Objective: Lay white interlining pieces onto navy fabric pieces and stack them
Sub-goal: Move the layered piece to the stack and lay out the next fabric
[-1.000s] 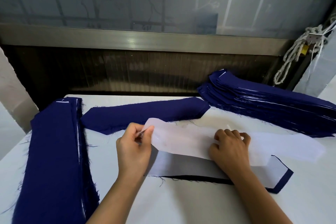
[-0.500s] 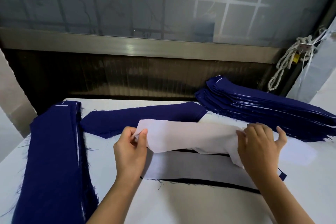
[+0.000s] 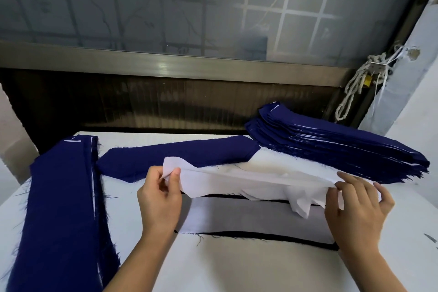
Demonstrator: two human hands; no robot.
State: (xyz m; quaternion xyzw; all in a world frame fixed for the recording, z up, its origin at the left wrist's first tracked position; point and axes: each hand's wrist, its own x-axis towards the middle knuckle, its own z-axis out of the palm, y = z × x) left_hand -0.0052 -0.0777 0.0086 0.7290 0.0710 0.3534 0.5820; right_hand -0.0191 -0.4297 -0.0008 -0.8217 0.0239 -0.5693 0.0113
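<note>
A white interlining piece (image 3: 237, 180) hangs lifted between both hands above the table. My left hand (image 3: 158, 197) pinches its left end between thumb and fingers. My right hand (image 3: 355, 208) holds its crumpled right end. Below it lies another white interlining piece (image 3: 248, 217) laid over a navy piece whose dark edge (image 3: 260, 237) shows along the front. A single navy fabric piece (image 3: 180, 156) lies flat just beyond the hands.
A long pile of navy pieces (image 3: 64, 208) runs down the left side of the white table (image 3: 237, 268). A tall stack of navy pieces (image 3: 331, 147) sits at the back right. A window frame (image 3: 166, 64) and knotted rope (image 3: 355, 85) stand behind.
Both hands have lifted the top interlining piece off the pile. My right hand slid to its right end and gathered it; the piece is now crumpled and raised.
</note>
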